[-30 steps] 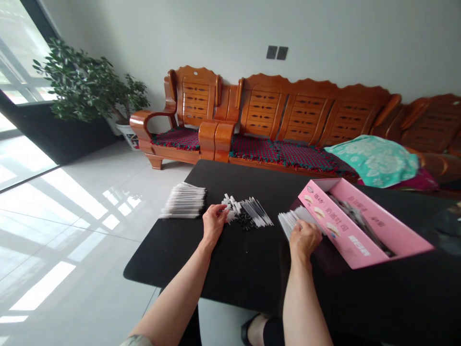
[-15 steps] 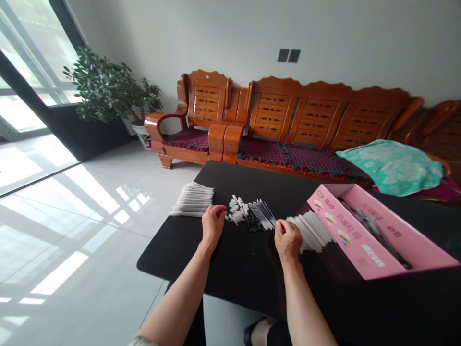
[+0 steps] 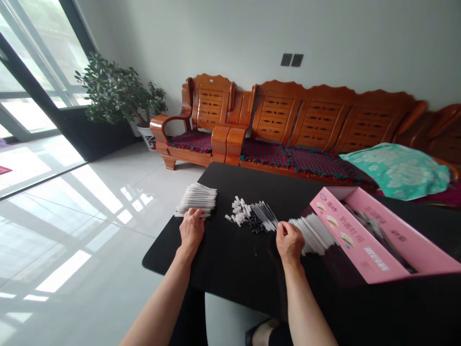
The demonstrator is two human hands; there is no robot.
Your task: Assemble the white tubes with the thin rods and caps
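My left hand (image 3: 191, 229) is at the near edge of a stack of white pens (image 3: 199, 197), its fingers closed on a white stick there. Beside the thin refills (image 3: 264, 215), my right hand (image 3: 290, 240) is curled closed; what its fingers hold, if anything, is hidden. White caps (image 3: 238, 208) and small black pieces (image 3: 256, 225) lie in a heap between the hands. Just right of my right hand, white tubes (image 3: 313, 233) are spread side by side.
An open pink box (image 3: 360, 235) with dark contents stands on the right of the black table (image 3: 230, 274). Behind are a wooden sofa (image 3: 273, 113), a teal cloth (image 3: 398, 170) and a potted plant (image 3: 115, 91).
My left hand has moved left, from beside the white caps to the near edge of the pen stack. My right hand has stayed almost in place. The view has shifted slightly.
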